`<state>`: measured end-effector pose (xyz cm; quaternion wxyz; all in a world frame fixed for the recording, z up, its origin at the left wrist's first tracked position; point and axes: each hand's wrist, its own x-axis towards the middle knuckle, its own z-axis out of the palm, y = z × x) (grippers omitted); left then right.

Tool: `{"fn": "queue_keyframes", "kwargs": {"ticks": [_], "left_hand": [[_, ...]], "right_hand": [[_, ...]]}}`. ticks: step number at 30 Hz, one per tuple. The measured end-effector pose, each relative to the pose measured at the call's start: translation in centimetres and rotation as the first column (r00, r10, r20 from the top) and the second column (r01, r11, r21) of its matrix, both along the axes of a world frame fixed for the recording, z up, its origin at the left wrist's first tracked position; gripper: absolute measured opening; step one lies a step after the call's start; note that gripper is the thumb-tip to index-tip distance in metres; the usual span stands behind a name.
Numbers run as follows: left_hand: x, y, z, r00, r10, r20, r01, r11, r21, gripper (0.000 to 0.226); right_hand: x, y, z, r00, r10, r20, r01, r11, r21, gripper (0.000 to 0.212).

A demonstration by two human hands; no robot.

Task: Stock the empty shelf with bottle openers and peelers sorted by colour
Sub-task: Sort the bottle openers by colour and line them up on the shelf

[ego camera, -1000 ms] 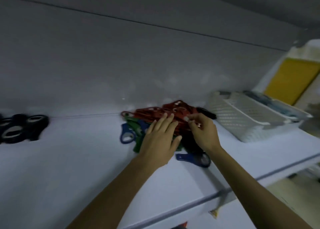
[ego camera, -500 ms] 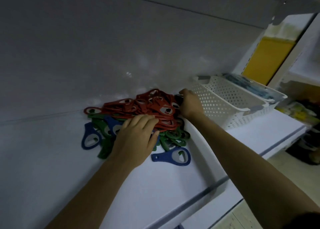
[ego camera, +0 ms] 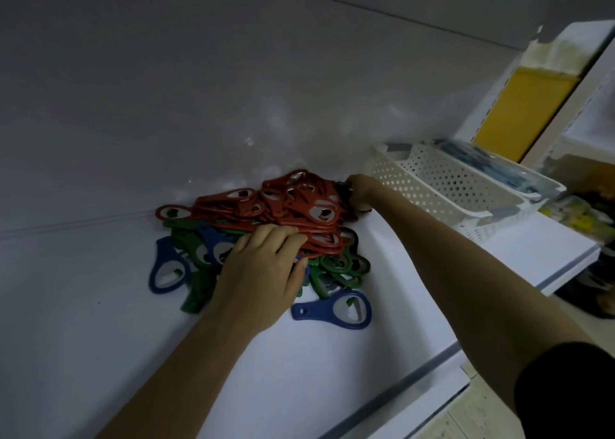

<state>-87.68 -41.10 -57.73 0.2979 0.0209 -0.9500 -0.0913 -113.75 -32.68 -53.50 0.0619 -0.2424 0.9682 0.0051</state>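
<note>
- White shelf (ego camera: 100, 305) is backed by pale panelling.
- Mixed bottle openers (ego camera: 283, 205), red over green and blue, are heaped against it.
- Sorting seems barely begun: the left hand (ego camera: 263, 272) is pressed on the heap, grip spread; a dark item (ego camera: 344, 190) at the far edge is pinched by the right hand (ego camera: 362, 189).
- That item must next be drawn free.
- One blue opener (ego camera: 336, 309) lies flat, ring end rightward, long axis left-right.
</note>
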Motion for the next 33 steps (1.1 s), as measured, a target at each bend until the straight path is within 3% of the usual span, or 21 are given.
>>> {"fn": "queue_keyframes", "kwargs": {"ticks": [7,13,17,19,21,24,29,31,33], "left_hand": [[0.1,-0.1,-0.1,1.0,0.011,-0.009,-0.011,1.0,0.005,0.041],[0.0,-0.1,-0.1,1.0,0.019,-0.007,-0.018,1.0,0.012,0.042],[0.0,-0.1,-0.1,1.0,0.027,-0.015,-0.027,1.0,0.004,0.036],[0.0,-0.1,-0.1,0.999,0.024,-0.021,-0.023,1.0,0.004,0.035],[0.3,0.0,0.1,0.999,0.026,-0.032,-0.026,1.0,0.0,0.036],[0.5,0.0,0.3,0.997,0.046,-0.067,-0.047,0.999,-0.01,0.037],[0.7,0.0,0.2,0.993,0.05,-0.108,-0.048,0.999,0.015,0.04],[0.8,0.0,0.2,0.993,0.046,-0.105,-0.04,0.998,0.055,0.042],[1.0,-0.2,0.2,0.994,0.055,-0.098,-0.045,0.993,0.107,0.045]], "right_hand": [[1.1,0.1,-1.1,0.998,0.002,-0.057,-0.011,0.986,-0.164,0.033],[2.4,1.1,-0.5,0.986,0.115,-0.124,-0.12,0.992,-0.028,0.026],[3.6,2.0,0.4,0.986,0.155,-0.061,-0.146,0.981,0.13,0.011],[4.5,2.6,0.7,0.988,0.146,-0.047,-0.139,0.981,0.133,0.015],[5.6,3.2,0.6,0.992,0.109,-0.064,-0.106,0.993,0.044,0.023],[6.6,4.1,0.2,1.0,-0.005,-0.023,-0.001,0.972,-0.233,0.019],[8.4,5.1,0.9,0.985,-0.019,0.169,0.129,0.729,-0.672,0.008],[9.3,5.1,1.1,0.976,-0.006,0.217,0.173,0.623,-0.762,0.006],[10.2,4.8,1.1,0.98,0.011,0.2,0.156,0.583,-0.797,0.013]]}}
